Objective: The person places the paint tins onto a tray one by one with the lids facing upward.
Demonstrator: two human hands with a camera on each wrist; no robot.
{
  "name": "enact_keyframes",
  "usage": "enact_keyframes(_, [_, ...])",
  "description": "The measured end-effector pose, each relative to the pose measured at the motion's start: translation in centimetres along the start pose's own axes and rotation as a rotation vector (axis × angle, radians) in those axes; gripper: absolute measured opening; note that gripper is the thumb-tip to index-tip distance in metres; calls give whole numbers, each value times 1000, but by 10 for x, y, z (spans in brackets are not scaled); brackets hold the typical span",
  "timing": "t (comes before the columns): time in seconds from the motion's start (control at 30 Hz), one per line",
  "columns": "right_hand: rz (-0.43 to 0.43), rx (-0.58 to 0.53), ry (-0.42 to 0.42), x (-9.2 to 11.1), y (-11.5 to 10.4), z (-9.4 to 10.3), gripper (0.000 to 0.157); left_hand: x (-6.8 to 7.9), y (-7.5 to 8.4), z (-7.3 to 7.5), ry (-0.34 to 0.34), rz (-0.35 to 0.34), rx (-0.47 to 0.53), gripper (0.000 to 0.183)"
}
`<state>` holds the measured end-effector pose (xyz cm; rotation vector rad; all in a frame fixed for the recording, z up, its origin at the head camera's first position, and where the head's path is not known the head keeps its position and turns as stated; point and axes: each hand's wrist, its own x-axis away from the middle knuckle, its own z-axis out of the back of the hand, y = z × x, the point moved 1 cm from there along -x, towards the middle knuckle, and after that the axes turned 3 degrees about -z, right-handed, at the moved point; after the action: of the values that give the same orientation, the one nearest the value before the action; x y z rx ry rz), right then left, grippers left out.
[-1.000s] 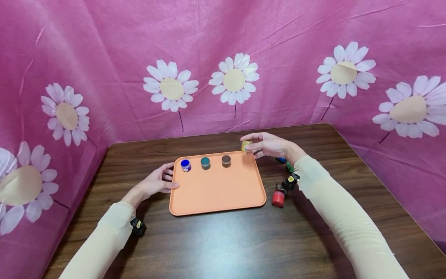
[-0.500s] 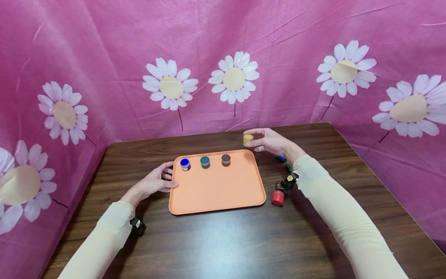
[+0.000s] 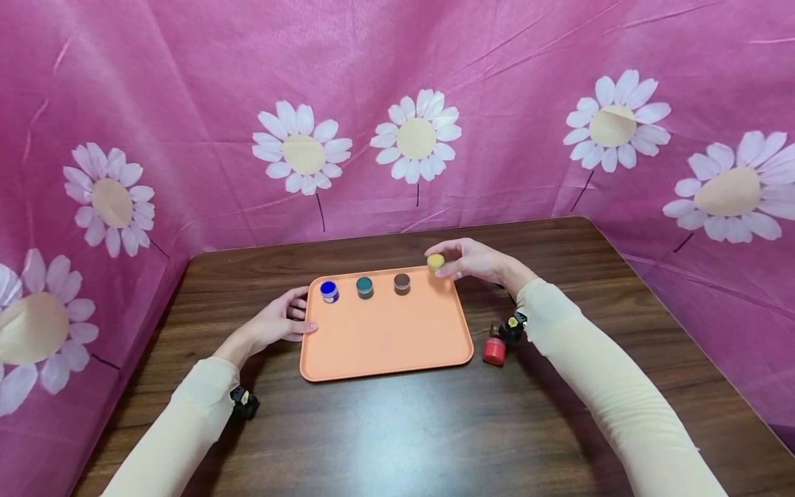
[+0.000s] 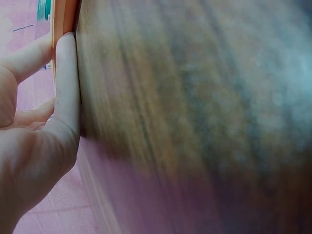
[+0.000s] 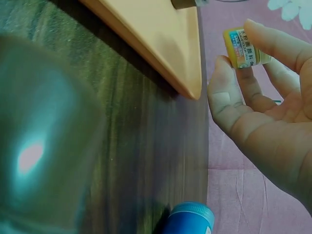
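In the head view, my right hand (image 3: 475, 261) pinches a small yellow paint jar (image 3: 435, 263) between thumb and fingertips, just above the back right corner of an orange tray (image 3: 385, 338). The right wrist view shows the printed label on that paint jar (image 5: 242, 48), tilted in my fingers. My left hand (image 3: 279, 319) grips the tray's left edge, its thumb on the rim. Along the tray's back side stand a blue paint jar (image 3: 329, 291), a dark green paint jar (image 3: 364, 287) and a brown paint jar (image 3: 401, 284), spaced apart in a row.
Right of the tray, a red paint jar (image 3: 494, 351) lies on the wooden table (image 3: 373, 435), with a dark jar (image 3: 495, 330) behind it. A blue jar (image 5: 189, 218) shows in the right wrist view. A pink flowered cloth (image 3: 497, 138) hangs behind the table.
My right hand has lifted the yellow jar slightly back, then brought it forward and left to the tray's back right corner. My left hand has stayed on the tray edge.
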<state>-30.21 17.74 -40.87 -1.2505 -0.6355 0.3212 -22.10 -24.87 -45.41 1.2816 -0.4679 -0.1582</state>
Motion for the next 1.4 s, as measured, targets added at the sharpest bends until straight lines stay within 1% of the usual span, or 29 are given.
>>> enact_keyframes(0.1, [-4, 55, -11, 0, 2, -2, 58, 0, 0, 0, -4, -6, 2, 90])
enact_keyframes(0.2, [-7, 86, -31, 0, 4, -3, 55, 1, 1, 0, -3, -8, 7, 90])
enact_keyframes(0.47, [-36, 100, -75, -4, 10, -6, 52, 0, 1, -1, -3, -5, 11, 90])
enact_keyframes(0.67, [-55, 115, -75, -5, 7, -8, 51, 1, 2, -1, 0, -5, 14, 90])
enact_keyframes(0.87, [-92, 135, -53, -7, 8, -9, 51, -1, 0, -1, 1, -5, 6, 89])
enact_keyframes(1.07, [-93, 177, -55, -10, 11, -9, 52, -1, -2, 0, 9, 6, 4, 88])
enact_keyframes(1.23, [-107, 198, -47, -12, 11, -9, 51, -2, -2, -1, 6, 5, 12, 89])
enact_keyframes(1.4, [-115, 242, -38, -13, 11, -9, 50, -2, -2, 0, -1, -4, 2, 90])
